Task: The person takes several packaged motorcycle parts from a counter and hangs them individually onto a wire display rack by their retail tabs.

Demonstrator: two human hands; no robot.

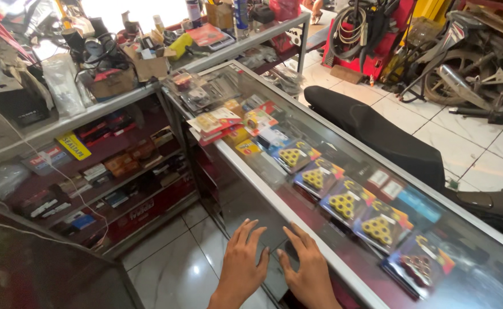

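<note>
Left hand point(241, 269) and right hand point(307, 269) lie flat, fingers spread, side by side against the glass counter point(274, 197). Yellow-roller packets point(343, 203) sit at two o'clock.

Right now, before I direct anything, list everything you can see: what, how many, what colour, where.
Glass display counter: one, metal-framed, running from centre to lower right.
Blister packs of yellow rollers: about four, blue-backed, in a row under the glass.
Assorted small packages: a loose pile, red, yellow and white, at the counter's far end.
Shelving unit: one, dark red, left, stocked with small boxes.
Cluttered top shelf: boxes, cans and cables, mixed colours, upper left.
Motorcycle seat: one, black, beyond the counter.
Red machine with hoses: one, top centre.
Tiled floor: white, below.
Left hand: open, fingers spread, on the counter's near side panel.
Right hand: open, flat beside it.
</note>
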